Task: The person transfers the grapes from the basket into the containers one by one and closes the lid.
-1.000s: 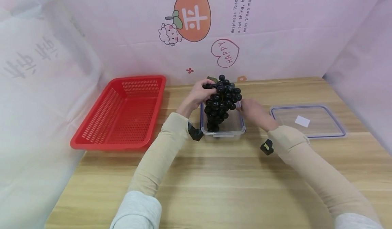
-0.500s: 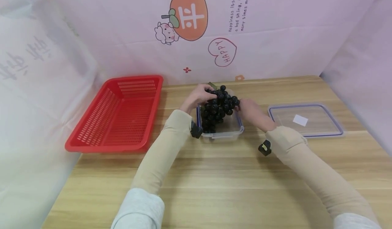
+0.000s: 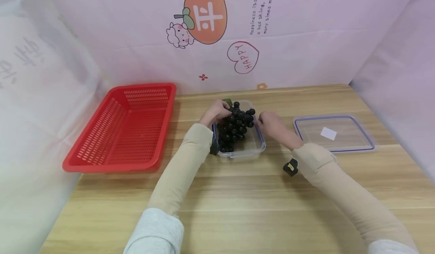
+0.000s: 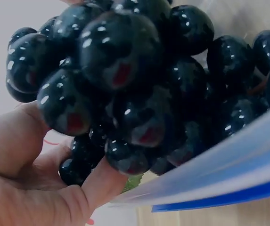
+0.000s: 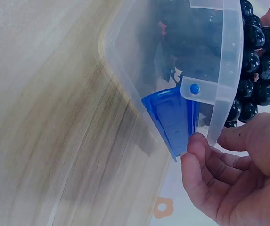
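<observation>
My left hand [image 3: 215, 112] holds the stem end of a bunch of black grapes [image 3: 235, 126], with a green leaf [image 3: 228, 102] beside the fingers. Most of the bunch lies in the left part of a clear plastic food container [image 3: 242, 154] with a blue-lined rim. In the left wrist view, thumb and fingers curl round the upper grapes [image 4: 120, 52]. At the container's right side, my right hand [image 3: 273, 125] pinches the wall, thumb at the rim and fingers outside. A blue latch [image 5: 172, 113] hangs down right by those fingertips.
A red slotted basket [image 3: 132, 133] stands on the left of the wooden table [image 3: 231, 208]. The container's clear lid [image 3: 353, 137], blue-edged and bearing a white label [image 3: 328, 133], lies flat on the right. A printed cloth [image 3: 292, 61] hangs behind.
My left hand has lowered the grapes, and the bunch sits deeper in the container. My right hand keeps hold of the container's side. The head view has shifted slightly to the right.
</observation>
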The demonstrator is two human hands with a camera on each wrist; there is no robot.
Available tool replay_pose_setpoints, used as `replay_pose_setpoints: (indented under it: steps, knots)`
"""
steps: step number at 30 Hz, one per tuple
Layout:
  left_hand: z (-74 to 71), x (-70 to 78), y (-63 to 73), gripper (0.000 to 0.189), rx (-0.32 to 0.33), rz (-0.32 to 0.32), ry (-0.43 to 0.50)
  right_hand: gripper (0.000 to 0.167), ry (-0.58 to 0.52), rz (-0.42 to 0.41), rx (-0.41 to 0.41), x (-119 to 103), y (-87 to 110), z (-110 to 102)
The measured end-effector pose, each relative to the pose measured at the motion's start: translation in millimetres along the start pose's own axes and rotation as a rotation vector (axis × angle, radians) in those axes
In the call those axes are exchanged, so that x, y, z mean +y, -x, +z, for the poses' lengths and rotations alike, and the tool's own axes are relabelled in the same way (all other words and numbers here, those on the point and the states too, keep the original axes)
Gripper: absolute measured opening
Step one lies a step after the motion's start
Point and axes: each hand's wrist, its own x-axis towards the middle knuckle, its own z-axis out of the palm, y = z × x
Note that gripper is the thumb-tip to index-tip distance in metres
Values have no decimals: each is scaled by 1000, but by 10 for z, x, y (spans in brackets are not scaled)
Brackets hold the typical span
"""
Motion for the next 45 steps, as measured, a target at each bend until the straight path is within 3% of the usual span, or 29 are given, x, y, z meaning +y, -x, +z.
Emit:
replay_pose_setpoints:
  steps: [8, 15, 23, 26, 30, 33, 37, 41, 45]
  knots:
    - [91, 47, 25, 8, 7, 22, -67, 28, -32, 11, 12, 3, 55, -16]
    - [139, 79, 41, 38, -32, -15, -90, 26, -28, 22, 16, 44, 118, -2]
    - [150, 84, 95, 44, -54, 28, -45, 28, -53, 33, 18, 109, 166, 31]
    - [140, 84, 132, 46, 3, 45, -60, 28, -58, 44, 10, 146, 186, 30]
    - [109, 64, 191, 38, 202, 84, -154, 24, -58, 57, 7, 191, 213, -3]
    - [86, 36, 245, 6, 330, 114, -210, 25, -67, 67, 4, 226, 235, -43]
    - [104, -35, 323, 35, 351, 115, -236, 32, -87, 84, -5, 251, 291, -117]
    - [159, -139, 341, 35, 315, 108, -216, 32, -87, 135, -27, 303, 373, -250]
    - [135, -240, 349, 32, 310, 56, -152, 35, -55, 198, -19, 487, 422, -428]
